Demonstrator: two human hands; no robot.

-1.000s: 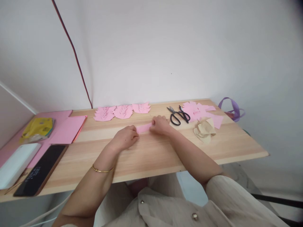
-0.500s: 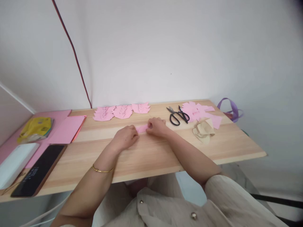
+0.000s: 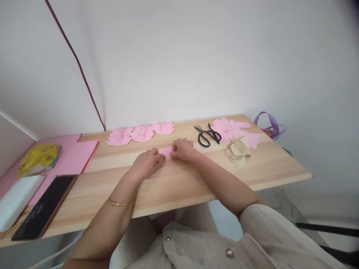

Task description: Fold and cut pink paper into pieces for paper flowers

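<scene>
- Head view: a narrow pink paper strip (image 3: 165,151) lies between the person's 2 hands, near the middle of a pale wood-grained tabletop (image 3: 182,190); only a short part of it shows.
- The bare left hand (image 3: 147,163) has its fingers curled in, its grip narrow and holding the left end of the strip. A thin gold-coloured metal bracelet (image 3: 119,204) circles that arm above the wrist.
- The bare right hand (image 3: 183,149) has a narrow grip too, thumb and bent fingers holding the strip's right end; the exact finger contact is partly hidden. The hands are near each other but apart.
- Beyond the hands, 3 pink paper cutouts with jagged edges (image 3: 142,133) lie in a row along the white wall (image 3: 179,56).
- To the right of the right hand are black-handled metal scissors (image 3: 204,142), blades slightly parted, with pink paper scraps (image 3: 224,125) just beside them.
- A crumpled tan paper piece (image 3: 238,150) sits in front of those scraps, and a looped purple ribbon (image 3: 273,125) shows past the right edge.
- On the left, a yellow plastic packet (image 3: 39,158) rests on flat pink paper sheets (image 3: 74,157).
- Nearer the front edge, a white rectangular box (image 3: 19,201) and a dark-screened phone (image 3: 45,207) lie side by side.
</scene>
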